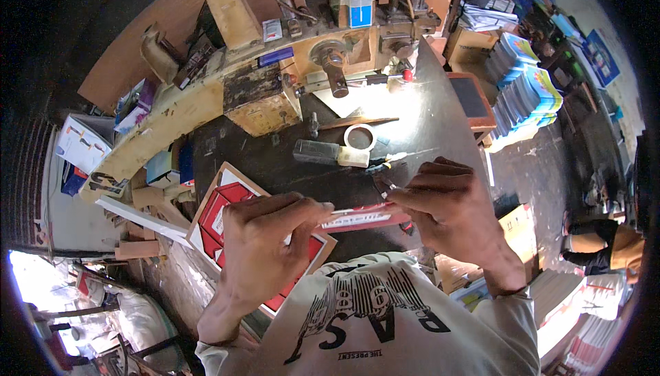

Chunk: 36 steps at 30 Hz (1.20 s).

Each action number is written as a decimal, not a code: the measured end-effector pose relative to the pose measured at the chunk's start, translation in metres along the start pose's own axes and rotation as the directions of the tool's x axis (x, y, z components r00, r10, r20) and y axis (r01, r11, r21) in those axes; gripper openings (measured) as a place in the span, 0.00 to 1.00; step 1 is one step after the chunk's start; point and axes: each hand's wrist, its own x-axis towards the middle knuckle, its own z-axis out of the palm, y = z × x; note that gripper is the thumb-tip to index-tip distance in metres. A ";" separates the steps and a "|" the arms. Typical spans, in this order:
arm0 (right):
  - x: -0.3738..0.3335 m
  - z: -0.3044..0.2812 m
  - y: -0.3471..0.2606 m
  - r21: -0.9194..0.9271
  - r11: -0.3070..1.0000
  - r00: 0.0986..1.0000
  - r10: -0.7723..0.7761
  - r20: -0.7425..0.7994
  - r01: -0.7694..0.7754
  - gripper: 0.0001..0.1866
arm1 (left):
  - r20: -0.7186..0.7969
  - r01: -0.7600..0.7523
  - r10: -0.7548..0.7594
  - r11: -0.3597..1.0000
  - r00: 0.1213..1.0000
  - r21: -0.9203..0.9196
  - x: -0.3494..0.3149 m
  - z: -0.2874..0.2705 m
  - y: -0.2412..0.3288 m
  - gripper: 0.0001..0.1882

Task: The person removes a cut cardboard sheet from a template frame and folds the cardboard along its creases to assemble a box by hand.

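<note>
A narrow red-and-white printed carton piece, seen nearly edge-on, stretches between my two hands in front of my chest. My left hand pinches its left end between thumb and fingers. At the other end my right hand grips it, fingers curled. Beside the right fingertips is a small dark thing with a silvery end, too small to make out. Below my left hand lies a brown-edged board with a red-and-white printed carton layout, partly hidden by that hand and forearm.
Ahead stands a cream-painted machine over a dark metal table. On the table are a white-rimmed round container, a clear plastic bottle and a thin wooden stick. Stacked booklets stand at right; a person's legs show beyond.
</note>
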 end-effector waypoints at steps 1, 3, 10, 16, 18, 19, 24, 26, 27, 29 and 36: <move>-0.001 0.004 0.004 0.001 1.000 1.000 -0.001 0.003 0.001 0.14 | 0.034 0.054 -0.056 0.997 0.998 0.062 0.002 0.000 0.001 0.15; -0.003 0.011 0.017 0.032 0.999 0.997 0.040 0.059 -0.042 0.14 | 0.061 0.107 -0.116 0.986 0.991 0.129 0.006 -0.001 -0.002 0.15; -0.007 -0.008 0.047 0.446 0.844 0.946 0.324 0.017 -0.297 0.07 | -0.306 0.045 -0.146 0.948 0.941 -0.315 -0.036 -0.019 -0.071 0.21; 0.014 0.011 0.074 0.587 0.561 0.780 0.587 0.216 -0.585 0.15 | -0.031 0.000 -0.554 0.055 0.832 -0.998 -0.138 0.074 -0.106 0.27; 0.016 0.035 0.079 0.635 0.541 0.800 0.559 0.218 -0.552 0.15 | -0.007 -0.069 -0.516 -0.101 0.856 -0.992 -0.165 0.101 -0.084 0.29; 0.021 0.043 0.071 0.589 0.475 0.726 0.613 0.311 -0.653 0.14 | -0.012 -0.104 -0.484 -0.164 0.875 -0.981 -0.176 0.107 -0.076 0.31; 0.013 0.077 0.065 0.047 0.951 0.866 0.298 -0.401 -0.306 0.15 | -0.022 0.256 -0.937 0.117 0.347 -0.960 -0.147 0.086 -0.038 0.24; 0.001 0.059 0.014 0.136 0.986 0.964 0.128 -0.231 -0.098 0.18 | 0.094 0.242 -0.964 -0.032 0.250 -0.970 -0.148 0.073 -0.030 0.17; -0.003 0.057 -0.010 0.218 0.975 0.999 0.033 -0.018 -0.028 0.23 | 0.086 0.236 -0.969 -0.030 0.230 -0.971 -0.153 0.077 -0.026 0.17; 0.009 0.068 -0.063 0.359 0.933 0.898 -0.182 0.400 0.030 0.36 | 0.037 0.216 -0.949 0.034 0.313 -0.976 -0.158 0.088 -0.022 0.21; -0.004 0.126 -0.051 0.459 0.848 0.845 -0.027 0.535 -0.264 0.29 | -0.122 0.142 -0.692 0.313 0.712 -0.939 -0.140 0.094 -0.012 0.42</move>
